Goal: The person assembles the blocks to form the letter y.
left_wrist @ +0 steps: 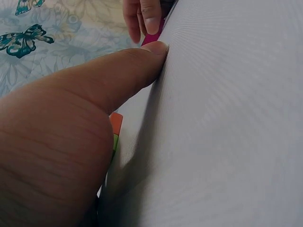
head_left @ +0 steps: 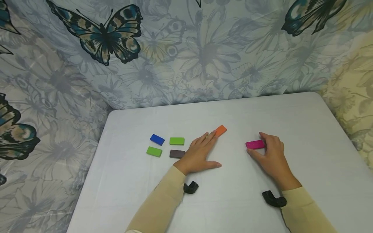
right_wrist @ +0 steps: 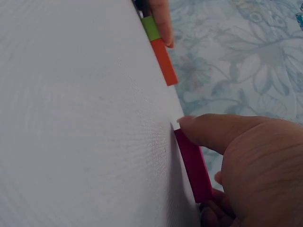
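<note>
My left hand (head_left: 199, 153) lies over the white table with fingers stretched out and thumb spread. Its fingertips touch the near end of a flat orange block (head_left: 221, 130), which lies at a slant. Under the left wrist's side, a dark grey block (head_left: 176, 154) is partly covered. On the right, my right hand (head_left: 272, 155) holds a magenta block (head_left: 254, 144) between thumb and fingers. The right wrist view shows the thumb at one end of the magenta block (right_wrist: 193, 165) and curled fingers at the other.
Left of my left hand lie a blue block (head_left: 157, 139) and two green blocks, one upper (head_left: 176, 141) and one lower (head_left: 154, 151). The white table (head_left: 227, 200) ends at a butterfly-patterned cloth (head_left: 204, 58) behind it. Black camera mounts (head_left: 190, 187) sit at both wrists.
</note>
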Tool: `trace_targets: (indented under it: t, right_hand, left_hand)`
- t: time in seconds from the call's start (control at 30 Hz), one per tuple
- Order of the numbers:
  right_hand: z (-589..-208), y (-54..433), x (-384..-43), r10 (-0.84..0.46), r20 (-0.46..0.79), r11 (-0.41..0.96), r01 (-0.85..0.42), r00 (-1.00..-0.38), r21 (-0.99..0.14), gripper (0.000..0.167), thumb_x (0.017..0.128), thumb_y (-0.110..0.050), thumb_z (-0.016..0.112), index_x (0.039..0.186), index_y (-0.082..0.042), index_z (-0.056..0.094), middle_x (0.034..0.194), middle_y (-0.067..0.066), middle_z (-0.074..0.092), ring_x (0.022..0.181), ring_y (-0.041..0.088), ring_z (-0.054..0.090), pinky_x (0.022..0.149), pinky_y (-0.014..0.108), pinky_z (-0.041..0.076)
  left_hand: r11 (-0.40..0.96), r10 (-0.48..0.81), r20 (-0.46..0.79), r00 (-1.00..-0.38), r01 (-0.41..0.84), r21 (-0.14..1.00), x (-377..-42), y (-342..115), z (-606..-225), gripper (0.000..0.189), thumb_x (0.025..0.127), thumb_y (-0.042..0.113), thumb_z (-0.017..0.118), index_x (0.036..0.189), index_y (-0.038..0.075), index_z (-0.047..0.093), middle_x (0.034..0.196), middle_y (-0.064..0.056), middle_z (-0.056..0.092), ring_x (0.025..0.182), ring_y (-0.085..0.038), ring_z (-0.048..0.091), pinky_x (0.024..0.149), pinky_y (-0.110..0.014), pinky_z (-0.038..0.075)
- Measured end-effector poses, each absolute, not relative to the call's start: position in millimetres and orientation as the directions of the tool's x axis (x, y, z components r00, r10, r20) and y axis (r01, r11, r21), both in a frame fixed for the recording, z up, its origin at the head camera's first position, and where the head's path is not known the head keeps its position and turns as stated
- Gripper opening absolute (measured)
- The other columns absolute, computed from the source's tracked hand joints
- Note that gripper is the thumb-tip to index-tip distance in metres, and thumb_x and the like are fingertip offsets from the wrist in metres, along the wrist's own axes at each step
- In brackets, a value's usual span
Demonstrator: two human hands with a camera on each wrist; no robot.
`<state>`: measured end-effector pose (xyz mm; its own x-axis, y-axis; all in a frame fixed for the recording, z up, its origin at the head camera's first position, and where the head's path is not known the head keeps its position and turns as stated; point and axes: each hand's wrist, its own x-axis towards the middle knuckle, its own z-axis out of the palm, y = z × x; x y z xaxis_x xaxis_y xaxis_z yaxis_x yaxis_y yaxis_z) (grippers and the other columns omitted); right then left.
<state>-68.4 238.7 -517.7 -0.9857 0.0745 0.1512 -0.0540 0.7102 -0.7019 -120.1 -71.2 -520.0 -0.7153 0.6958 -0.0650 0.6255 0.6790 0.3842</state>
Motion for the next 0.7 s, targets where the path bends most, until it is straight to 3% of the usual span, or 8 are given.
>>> trace_targets:
  t: [0.7]
  right_hand:
    - [-518.1,238.9,-68.4,0.096,0.183,0.714,-0.060,-0.978,-0.698,0.072,0.090,0.000,0.087,0.150,0.015,0.049,0.140,0.038,0.049,0.129,0.056,0.043,0.097,0.069,0.044]
  left_hand:
    - [0.681,0.693,-0.065,-0.718,0.622,0.387,-120.8,-71.3,-521.9,0.109,0.099,0.072,0.066,0.176,0.015,0.013,0.181,0.010,-0.011,0.165,-0.018,-0.004,0.131,-0.043,0.008]
